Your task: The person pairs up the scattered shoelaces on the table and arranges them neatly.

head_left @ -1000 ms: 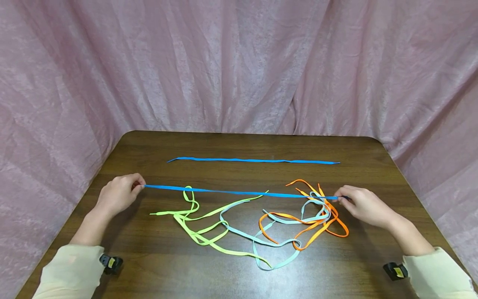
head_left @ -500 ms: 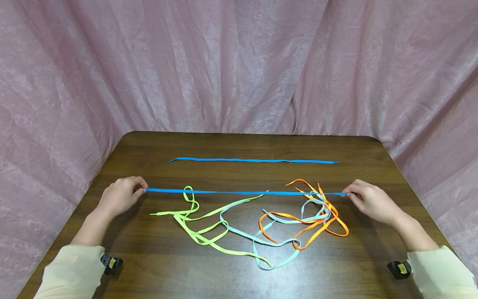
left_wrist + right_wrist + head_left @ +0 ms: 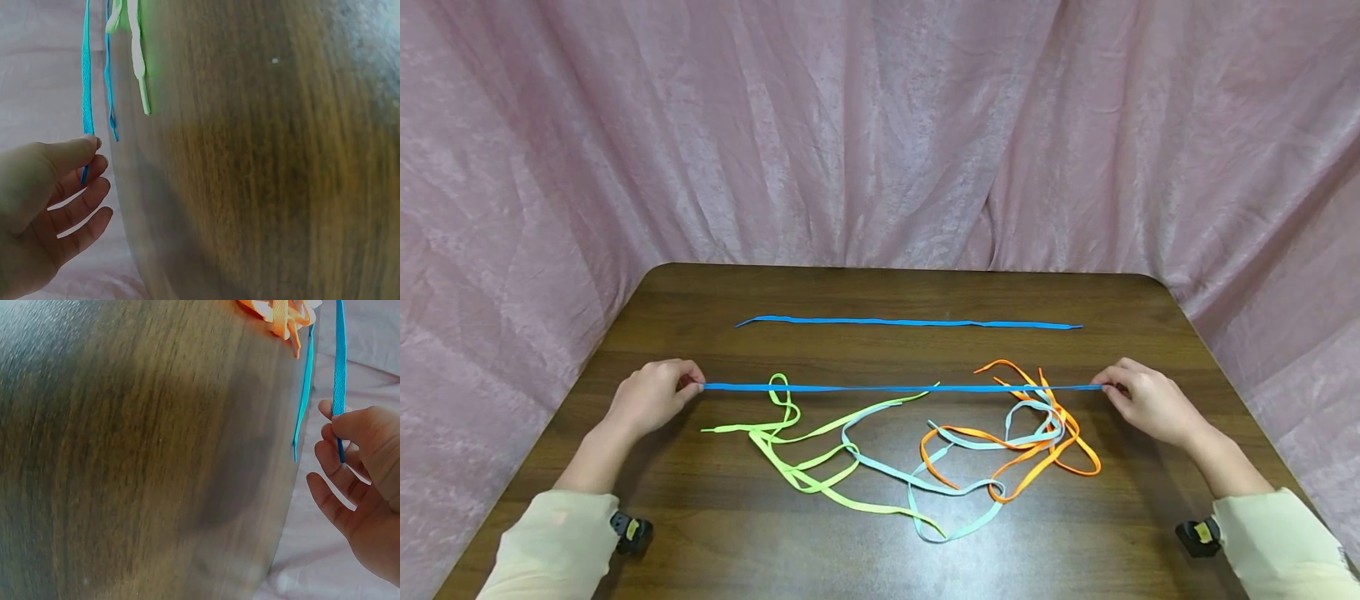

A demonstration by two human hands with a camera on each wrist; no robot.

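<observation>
Taut blue lace [image 3: 895,388]: held straight above the brown table [image 3: 737,550], pinched near one end by the left hand [image 3: 651,398] and near the other by the right hand [image 3: 1146,402], thumb against finger on both sides. Shows a short tip past each pinch in the wrist views. Runs nearly parallel to a second blue lace [image 3: 910,322], lying on the table nearer the far edge. Passes over yellow-green lacing [image 3: 880,507] toward the left hand and orange lacing [image 3: 1036,474] toward the right. Tangled with the orange and crossing the yellow-green: pale-blue lacing [image 3: 887,470]. Backed by a pink curtain [image 3: 880,150] in folds
</observation>
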